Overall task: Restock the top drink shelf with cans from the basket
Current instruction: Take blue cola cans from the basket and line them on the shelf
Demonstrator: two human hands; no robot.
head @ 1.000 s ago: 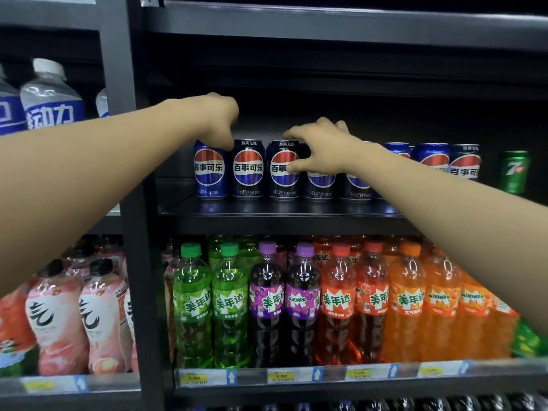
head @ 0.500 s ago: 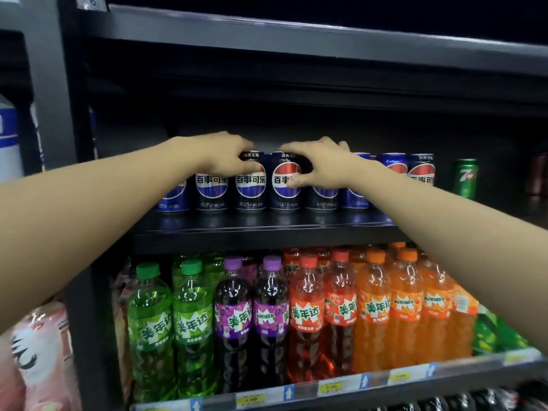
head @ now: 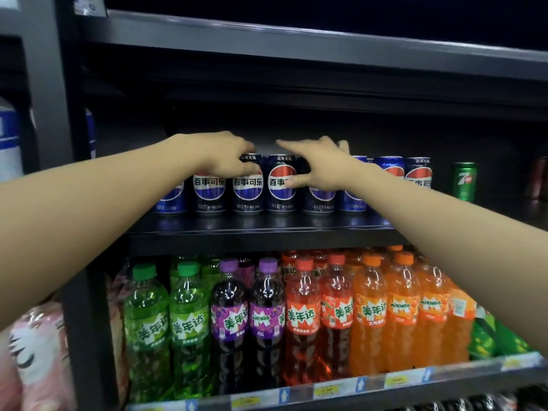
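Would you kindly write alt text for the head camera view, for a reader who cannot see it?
Two bare hands reach onto a dark shelf lined with blue Pepsi cans: the left hand grips one can's top, the right hand rests over another. A green 7up can stands apart; Mirinda bottles fill the shelf below.
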